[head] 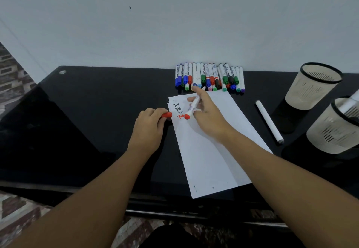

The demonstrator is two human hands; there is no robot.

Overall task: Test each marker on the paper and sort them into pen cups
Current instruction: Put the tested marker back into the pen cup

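The paper (209, 150) lay flat, overhanging the near edge of the table (77, 131). The left hand (150, 129) pinched the red cap (167, 114). The right hand (207, 115) gripped the red marker (192, 107) mid-barrel, tip on the paper; it appeared light and rigid. Beyond lay the marker row (209, 77); the pen cups (314, 86) stood right, with open room between.

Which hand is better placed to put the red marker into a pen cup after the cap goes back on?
Probably the right hand: it already holds the red marker, and both pen cups stand on its side. The left hand holds only the red cap.
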